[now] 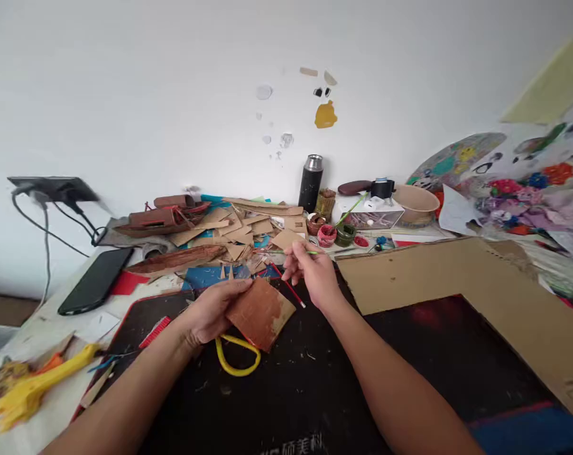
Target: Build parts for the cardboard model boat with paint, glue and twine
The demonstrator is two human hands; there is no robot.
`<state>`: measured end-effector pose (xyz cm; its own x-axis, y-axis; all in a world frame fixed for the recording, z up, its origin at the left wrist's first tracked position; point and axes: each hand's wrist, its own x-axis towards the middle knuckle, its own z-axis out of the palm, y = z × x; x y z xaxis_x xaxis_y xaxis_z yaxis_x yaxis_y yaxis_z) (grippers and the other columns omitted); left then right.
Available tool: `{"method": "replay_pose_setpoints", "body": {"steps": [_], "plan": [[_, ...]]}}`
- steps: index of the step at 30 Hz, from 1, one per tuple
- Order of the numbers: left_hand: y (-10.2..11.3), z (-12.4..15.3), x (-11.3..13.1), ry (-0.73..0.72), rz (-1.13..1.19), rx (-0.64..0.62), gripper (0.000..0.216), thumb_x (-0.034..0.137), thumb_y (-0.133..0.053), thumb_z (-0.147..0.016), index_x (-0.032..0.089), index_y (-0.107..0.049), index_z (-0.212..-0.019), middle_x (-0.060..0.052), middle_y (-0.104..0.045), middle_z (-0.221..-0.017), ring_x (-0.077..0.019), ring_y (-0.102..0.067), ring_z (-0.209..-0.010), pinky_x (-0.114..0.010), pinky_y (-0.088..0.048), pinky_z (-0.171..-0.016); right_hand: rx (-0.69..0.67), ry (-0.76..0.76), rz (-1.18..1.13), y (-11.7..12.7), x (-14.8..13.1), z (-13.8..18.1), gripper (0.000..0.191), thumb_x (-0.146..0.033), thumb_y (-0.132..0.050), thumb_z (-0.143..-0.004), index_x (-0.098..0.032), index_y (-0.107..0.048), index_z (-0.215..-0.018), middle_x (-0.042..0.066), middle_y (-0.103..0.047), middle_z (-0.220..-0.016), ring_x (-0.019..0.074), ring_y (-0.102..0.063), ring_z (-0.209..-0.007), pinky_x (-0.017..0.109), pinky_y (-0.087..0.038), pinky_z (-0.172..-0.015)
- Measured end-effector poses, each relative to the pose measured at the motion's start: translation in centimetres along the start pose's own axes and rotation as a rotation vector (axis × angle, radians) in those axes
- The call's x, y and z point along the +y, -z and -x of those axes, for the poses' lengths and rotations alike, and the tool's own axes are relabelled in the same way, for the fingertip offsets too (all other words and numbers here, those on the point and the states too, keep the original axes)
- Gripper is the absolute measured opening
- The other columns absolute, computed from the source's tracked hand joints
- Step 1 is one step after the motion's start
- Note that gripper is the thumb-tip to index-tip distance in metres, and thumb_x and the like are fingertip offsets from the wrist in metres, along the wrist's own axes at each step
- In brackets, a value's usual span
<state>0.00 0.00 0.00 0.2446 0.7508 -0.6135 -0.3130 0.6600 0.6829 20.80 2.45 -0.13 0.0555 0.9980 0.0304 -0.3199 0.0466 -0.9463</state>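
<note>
My left hand [215, 309] grips a square piece of cardboard [258, 314] by its left edge. Most of its face is painted reddish brown, with bare tan showing along the right side. Pinched in the fingers of my right hand [310, 272] is a thin paintbrush [314, 253] with a green handle, pointing left above the cardboard and apart from it. A yellow loop handle [239, 371], apparently of scissors, shows below my left hand; its other end is hidden. Between the hands, a red pencil [289, 287] lies on the black mat [286, 404].
Cardboard scraps [241, 230] and a brown model boat [166, 215] lie at the back. Open paint jars [327, 236] stand beyond my right hand, near a black thermos [311, 183]. A phone [97, 281] and yellow glue gun [44, 385] lie left; a large cardboard sheet [410, 272] lies right.
</note>
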Motion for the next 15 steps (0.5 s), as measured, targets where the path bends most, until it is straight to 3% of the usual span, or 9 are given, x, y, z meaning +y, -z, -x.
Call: {"method": "replay_pose_setpoints", "body": {"steps": [4,8,15], "plan": [[0.0,-0.3,1.0,-0.015,0.091,0.089,0.023,0.016,-0.058,-0.103,0.005,-0.077,-0.097,-0.015,-0.081,-0.086,-0.023,-0.076,-0.066,-0.032,-0.063,-0.061,0.079,0.049,-0.069,0.6,-0.9,0.0,0.06,-0.077,-0.081,-0.078,-0.019,-0.068,-0.081,-0.002,-0.067,-0.061,0.0138,-0.066,-0.043,0.02,-0.042,-0.035],[0.2,-1.0,1.9,-0.138,0.29,0.206,0.024,0.017,-0.05,-0.108,0.009,-0.072,-0.106,-0.009,-0.08,-0.081,-0.0198,-0.076,-0.062,-0.029,-0.064,-0.059,0.132,0.059,-0.155,1.0,-1.7,0.0,0.059,-0.077,-0.082,-0.078,-0.021,-0.064,-0.077,-0.002,-0.063,-0.056,0.0144,-0.064,-0.042,0.022,-0.044,-0.037],[1.0,-1.8,2.4,-0.273,0.466,0.229,0.032,0.016,-0.042,-0.112,0.009,-0.07,-0.126,-0.008,-0.082,-0.086,-0.0172,-0.08,-0.067,-0.023,-0.065,-0.062,-0.018,0.023,-0.077,0.5,-1.0,0.5,0.061,-0.078,-0.077,-0.082,-0.019,-0.067,-0.077,0.0,-0.065,-0.054,0.0149,-0.065,-0.041,0.02,-0.042,-0.035]]}}
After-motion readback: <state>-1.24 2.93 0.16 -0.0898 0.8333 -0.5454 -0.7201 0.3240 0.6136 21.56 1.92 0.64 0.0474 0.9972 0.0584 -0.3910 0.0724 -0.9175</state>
